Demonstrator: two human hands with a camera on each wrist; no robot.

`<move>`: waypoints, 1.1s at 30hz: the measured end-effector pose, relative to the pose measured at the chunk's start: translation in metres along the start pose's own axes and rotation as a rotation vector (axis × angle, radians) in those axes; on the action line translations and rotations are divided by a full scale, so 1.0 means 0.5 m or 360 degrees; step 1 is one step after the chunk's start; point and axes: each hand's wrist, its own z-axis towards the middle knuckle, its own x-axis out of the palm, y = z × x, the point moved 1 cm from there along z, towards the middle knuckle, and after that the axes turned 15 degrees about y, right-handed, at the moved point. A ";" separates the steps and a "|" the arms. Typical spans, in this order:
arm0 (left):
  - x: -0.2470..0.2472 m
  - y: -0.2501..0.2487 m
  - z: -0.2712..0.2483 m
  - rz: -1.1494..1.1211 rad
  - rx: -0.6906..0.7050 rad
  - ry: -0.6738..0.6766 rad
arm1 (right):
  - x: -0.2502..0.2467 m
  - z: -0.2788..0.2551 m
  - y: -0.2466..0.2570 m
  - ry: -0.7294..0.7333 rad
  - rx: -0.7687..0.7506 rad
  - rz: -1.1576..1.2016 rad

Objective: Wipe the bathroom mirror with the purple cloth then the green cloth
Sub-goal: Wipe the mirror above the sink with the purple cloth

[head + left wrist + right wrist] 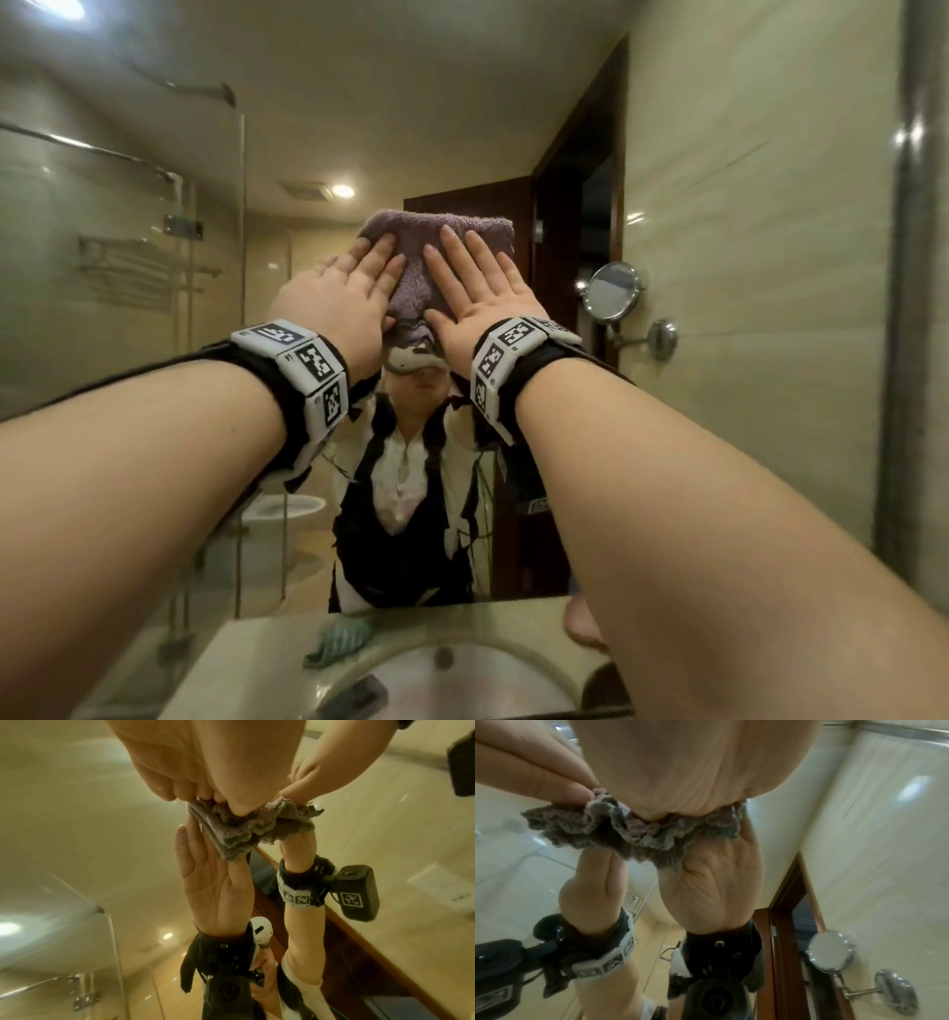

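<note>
The purple cloth [411,228] is spread against the bathroom mirror [359,103] at about head height. My left hand [339,293] and right hand [482,288] lie side by side on it, fingers straight and pressing it to the glass. From the left wrist view the purple cloth [244,827] bunches under my left hand [192,770], with its reflection just below. The right wrist view shows the purple cloth [634,833] crumpled under my right hand [693,760]. The green cloth [339,642] lies crumpled on the countertop [246,647] below the mirror.
A sink basin [462,673] sits in the counter right below my arms. A round swivel mirror [613,290] sticks out from the tiled wall [770,257] on the right. The big mirror reflects a glass shower screen, a dark door and me.
</note>
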 end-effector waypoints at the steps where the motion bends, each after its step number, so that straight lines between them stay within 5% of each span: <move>1: -0.015 -0.025 0.004 0.0002 0.0006 0.0000 | 0.002 -0.008 -0.026 0.0003 0.0010 0.0004; 13: -0.140 -0.239 0.066 -0.0031 -0.0017 -0.0105 | 0.007 -0.055 -0.276 -0.0116 0.0042 0.0002; 26: -0.332 -0.602 0.132 -0.0031 0.0291 -0.0192 | 0.035 -0.193 -0.641 0.0263 0.0536 -0.0075; 33: -0.387 -0.720 0.180 -0.0104 0.0416 -0.0210 | 0.040 -0.231 -0.740 0.0373 0.0740 -0.0072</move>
